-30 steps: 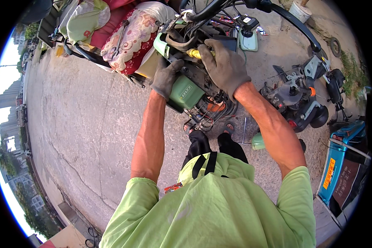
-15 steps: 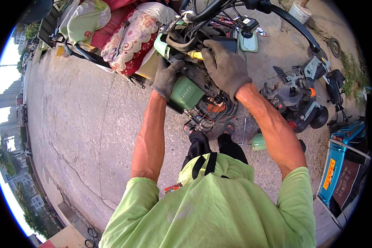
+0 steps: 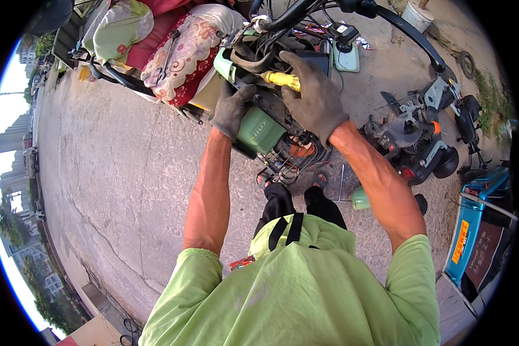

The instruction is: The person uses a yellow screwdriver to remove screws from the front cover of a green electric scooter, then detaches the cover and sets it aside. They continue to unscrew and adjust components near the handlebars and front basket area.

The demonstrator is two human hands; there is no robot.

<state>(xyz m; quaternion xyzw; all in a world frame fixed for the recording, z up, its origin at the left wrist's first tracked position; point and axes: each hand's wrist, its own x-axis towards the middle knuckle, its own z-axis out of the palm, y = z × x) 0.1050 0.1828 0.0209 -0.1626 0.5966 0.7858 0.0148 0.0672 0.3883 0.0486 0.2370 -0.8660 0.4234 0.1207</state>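
My gloved right hand [image 3: 305, 92] is around the end of a yellow screwdriver handle [image 3: 279, 79], index finger raised above it and thumb below. The handle points left into the scooter's exposed front, among black cables and tubing [image 3: 254, 60]. My gloved left hand [image 3: 232, 109] is closed at the left of that front, just below a pale green panel [image 3: 225, 63]; what its fingertips grip is hidden. Below my hands sits a green plastic box [image 3: 259, 130], with an orange part and wires [image 3: 300, 150] beside it.
A padded seat with floral covers [image 3: 179, 57] stands top left, black handlebars [image 3: 415, 37] arch overhead. A dismantled scooter [image 3: 421, 144], blue vehicle [image 3: 467, 230], white bucket [image 3: 418, 17] and tyre [image 3: 467, 64] are right. A green piece [image 3: 361, 198] lies by my feet.
My right hand's index finger has lifted higher and its grip looks looser, showing more of the yellow handle. My left hand stays in place.
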